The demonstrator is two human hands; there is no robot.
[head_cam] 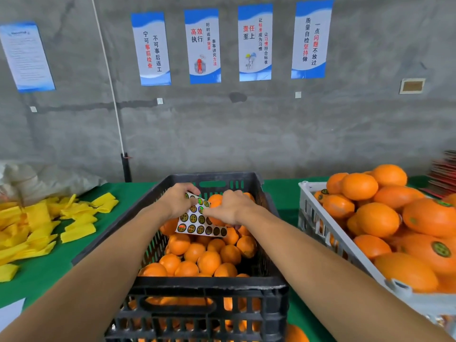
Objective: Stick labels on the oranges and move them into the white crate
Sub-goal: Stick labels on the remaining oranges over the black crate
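the left hand holds the label sheet over the black crate. the right hand pinches at a label, white crate to its right.

Grey concrete wall — blue-white posters, green tablecloth.

The right hand covers part of the label sheet; the white crate runs off the right edge.

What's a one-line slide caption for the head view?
Left hand holds a label sheet over the black crate; right hand picks at it.
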